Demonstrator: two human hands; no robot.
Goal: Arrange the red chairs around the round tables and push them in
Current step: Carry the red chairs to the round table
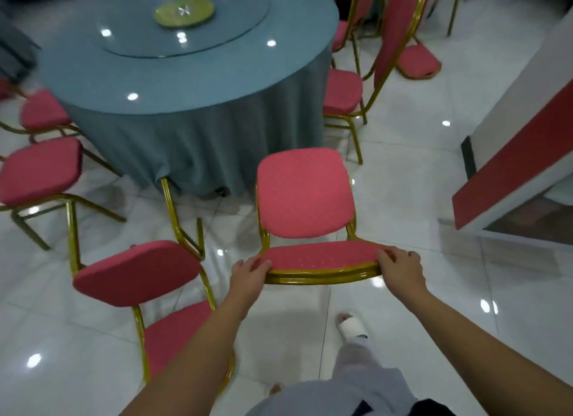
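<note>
A round glass turntable [235, 28] lies flat on a blue-grey cloth [198, 136], which hangs in folds below the turntable. A yellow-green disc [184, 12] sits at the centre of the turntable. Below and right of the turntable, glossy white floor tiles [403, 183] reflect lights. Well right of the turntable stands a white panel with a red band [521, 155].

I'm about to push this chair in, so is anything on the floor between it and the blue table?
Nothing visible. The left hand and right hand grip the backrest of the chair; bare tile lies between its seat and the table.
</note>
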